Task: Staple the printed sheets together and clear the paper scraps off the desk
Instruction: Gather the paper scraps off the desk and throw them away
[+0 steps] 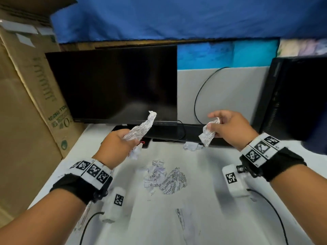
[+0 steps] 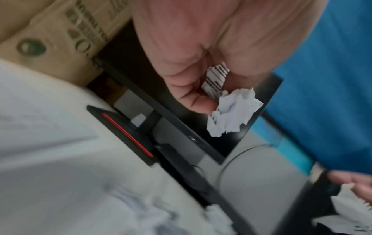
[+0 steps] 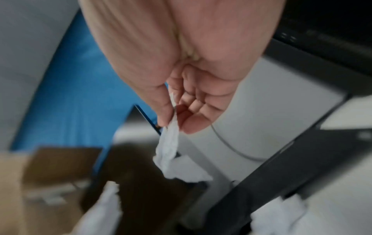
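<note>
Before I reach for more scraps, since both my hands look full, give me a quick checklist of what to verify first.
1. Left hand holds its crumpled printed scrap securely: ok.
2. Right hand pinches its scrap firmly: ok.
3. A hand free to pick up more: not ok.
4. Desk cleared: not ok; torn pieces lie mid-desk, one scrap beside the monitor base.
5. Bin within reach: cannot tell, none visible.
6. Stapler and printed sheets located: cannot tell.

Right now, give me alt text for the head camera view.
Both hands are raised over a white desk, the left hand and the right hand each holding crumpled printed paper; torn scraps litter the desk before a dark monitor.
</note>
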